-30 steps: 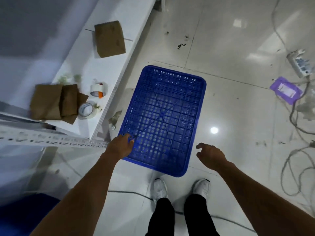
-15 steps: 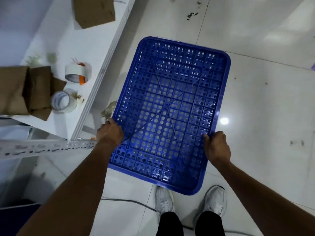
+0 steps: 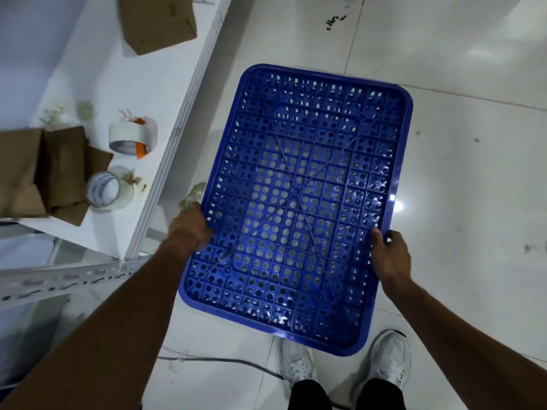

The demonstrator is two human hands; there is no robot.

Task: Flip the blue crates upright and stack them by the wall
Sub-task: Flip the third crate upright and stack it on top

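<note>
A blue perforated plastic crate fills the middle of the head view, its gridded bottom facing up at me, above the white tiled floor. My left hand grips its left long edge near the front. My right hand is closed on the right long edge, thumb on top. The crate's near end hangs just above my white shoes. Its open side is hidden underneath.
A white shelf runs along the left, close to the crate's left edge, holding two tape rolls, folded brown cardboard and a cardboard box. A cable lies on the floor by my feet.
My right hand reached in and closed on the crate's right edge, and my left took the left edge. The crate now looks larger and closer to the camera.
</note>
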